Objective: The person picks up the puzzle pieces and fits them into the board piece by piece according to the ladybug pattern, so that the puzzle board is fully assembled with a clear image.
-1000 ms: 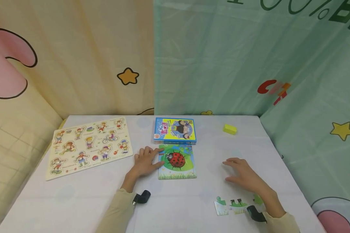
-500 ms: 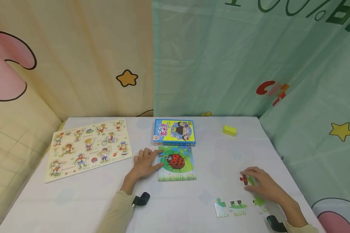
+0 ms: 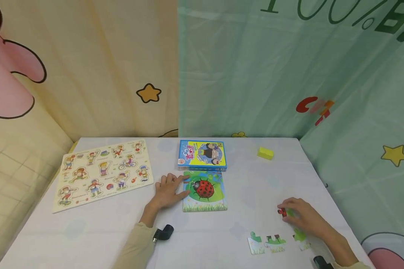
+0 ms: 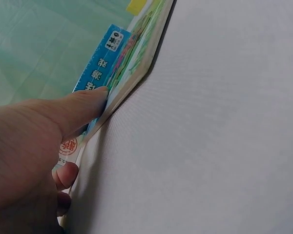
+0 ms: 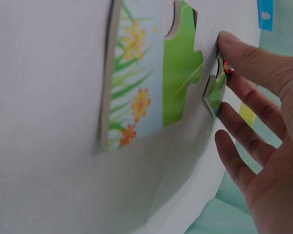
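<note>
The fingertips and thumb of my left hand (image 3: 167, 192) rest on the left edge of a square ladybug picture board (image 3: 203, 207). In the left wrist view the thumb (image 4: 85, 103) lies along its edge. On the right side of the table, my right hand (image 3: 304, 215) pinches a red and green jigsaw piece (image 3: 282, 212) between thumb and fingers. The right wrist view shows this piece (image 5: 215, 93) partly covered by the fingers, close over the white cloth. Nearer the body lie three other jigsaw pieces: a left one (image 3: 256, 244), a middle one (image 3: 275, 243) and a right one (image 3: 301, 237).
A blue and yellow card game box (image 3: 202, 155) touches or nearly meets the board's far edge. A wooden peg puzzle (image 3: 102, 175) with several child figures lies at the left. One yellow block (image 3: 265, 153) sits at the back right. Printed curtains (image 3: 239, 74) stand behind the table.
My right hand has moved right and toward the body, its fingers closing on the red and green jigsaw piece. The left hand has stayed at the ladybug board.
</note>
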A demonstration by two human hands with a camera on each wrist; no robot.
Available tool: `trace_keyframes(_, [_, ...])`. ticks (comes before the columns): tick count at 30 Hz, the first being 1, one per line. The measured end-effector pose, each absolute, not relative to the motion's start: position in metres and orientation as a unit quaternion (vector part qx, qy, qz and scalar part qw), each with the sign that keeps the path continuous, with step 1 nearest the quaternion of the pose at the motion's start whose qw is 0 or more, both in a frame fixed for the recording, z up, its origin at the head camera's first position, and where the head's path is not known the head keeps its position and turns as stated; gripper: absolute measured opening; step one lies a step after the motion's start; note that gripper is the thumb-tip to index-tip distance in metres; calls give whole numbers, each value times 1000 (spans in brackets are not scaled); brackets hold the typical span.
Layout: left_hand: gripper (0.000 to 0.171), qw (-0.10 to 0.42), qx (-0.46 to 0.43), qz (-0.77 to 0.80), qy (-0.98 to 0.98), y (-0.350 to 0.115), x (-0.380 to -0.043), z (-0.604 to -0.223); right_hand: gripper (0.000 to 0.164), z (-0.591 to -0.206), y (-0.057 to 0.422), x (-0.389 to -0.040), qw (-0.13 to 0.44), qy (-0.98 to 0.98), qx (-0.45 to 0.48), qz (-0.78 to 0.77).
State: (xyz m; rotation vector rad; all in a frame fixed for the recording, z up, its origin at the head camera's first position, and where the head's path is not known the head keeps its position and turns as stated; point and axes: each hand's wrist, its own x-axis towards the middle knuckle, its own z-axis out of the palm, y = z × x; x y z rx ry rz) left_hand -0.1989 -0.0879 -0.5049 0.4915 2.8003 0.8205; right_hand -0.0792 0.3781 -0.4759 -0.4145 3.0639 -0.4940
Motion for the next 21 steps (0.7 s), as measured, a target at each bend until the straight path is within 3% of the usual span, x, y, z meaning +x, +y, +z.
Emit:
trace_keyframes(11, [57,95,162,277,942,-86,-198,-504,27,-477,355,-93,-9,969,-178,-172])
trace_keyframes(21, [56,93,161,277,943,-88,-198,-502,29,-470,301,-122,28,954,-217,-206])
